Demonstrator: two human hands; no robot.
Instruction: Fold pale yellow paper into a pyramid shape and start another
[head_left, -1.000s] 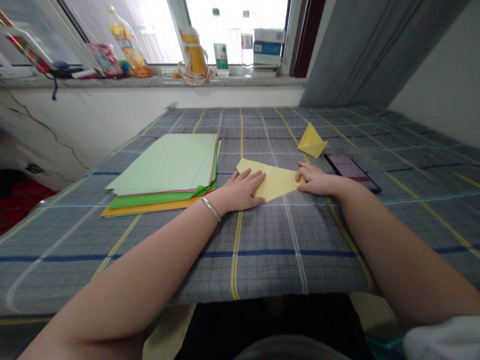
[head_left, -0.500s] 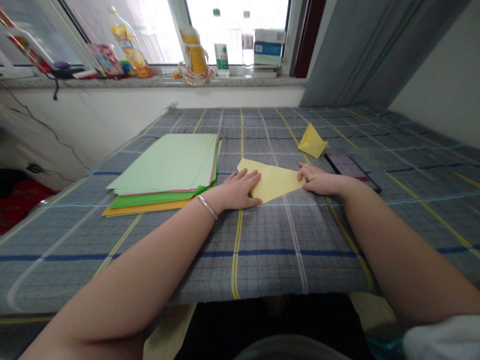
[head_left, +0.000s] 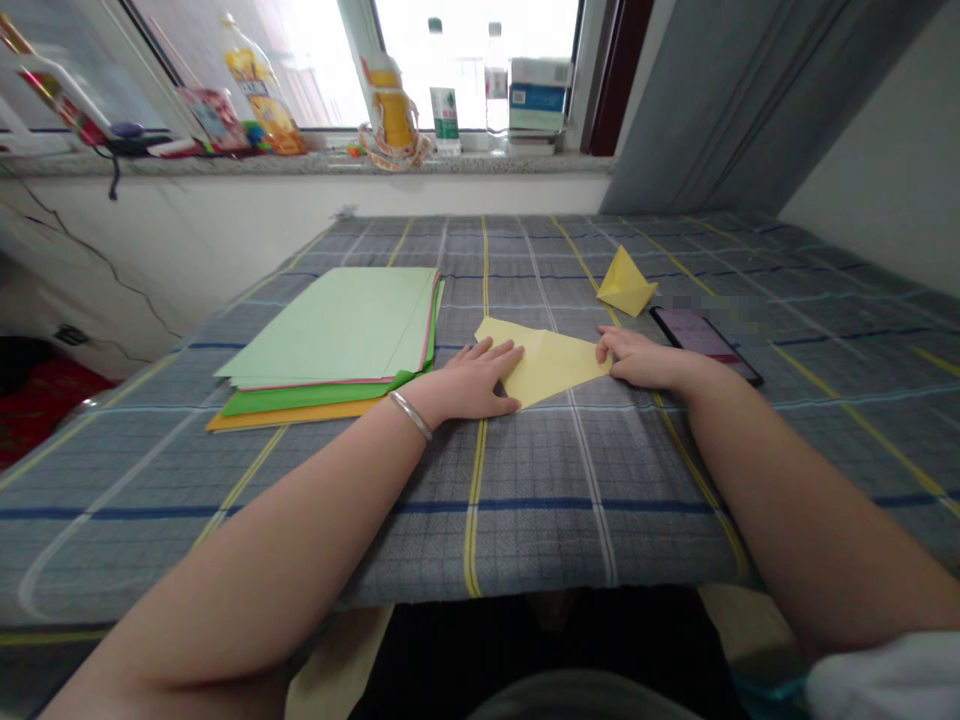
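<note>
A folded sheet of yellow paper (head_left: 551, 362) lies flat on the table before me, tapering toward the right. My left hand (head_left: 480, 380) rests flat over its left end with the fingers spread. At the right tip, my right hand (head_left: 630, 357) has its fingers curled and pressed together on the paper's edge. Behind that hand stands a yellow folded paper boat (head_left: 627, 283) with a pointed peak. The underside of the paper and any layers within it are hidden.
A stack of coloured paper (head_left: 337, 325), light green on top, lies left of my hands. A phone (head_left: 705, 343) is beside my right wrist. Checked cloth (head_left: 540, 500) covers the table. Bottles and boxes line the windowsill (head_left: 480, 165) at the back.
Very little differs. The fingers of my right hand have shifted slightly at the paper's right tip; my left hand stays almost in place.
</note>
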